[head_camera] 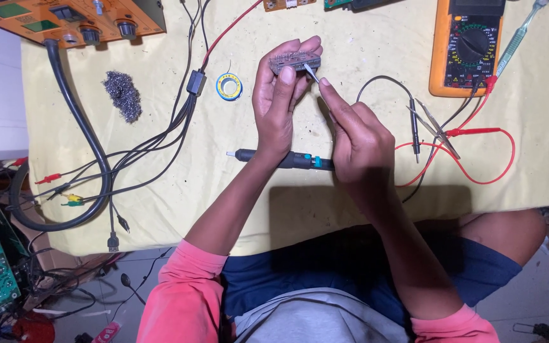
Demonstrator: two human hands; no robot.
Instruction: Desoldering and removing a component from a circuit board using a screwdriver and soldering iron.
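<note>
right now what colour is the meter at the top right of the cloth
Orange with a dark dial face: the meter, seen best in the head view, on the pale yellow cloth.

hands 2 point(277, 108) point(357, 136) | small component block 1 point(295, 61) | soldering iron 1 point(287, 159) | multimeter 1 point(468, 47) | solder spool 1 point(229, 86) | steel-wool wad 1 point(122, 94) | orange bench unit 1 point(71, 19) | tweezers 2 point(438, 130) point(311, 73)

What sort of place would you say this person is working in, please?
Probably an electronics repair bench: an orange multimeter with probe leads, a soldering iron and a solder spool lie on the yellow cloth, while the hands hold a small component.
</note>
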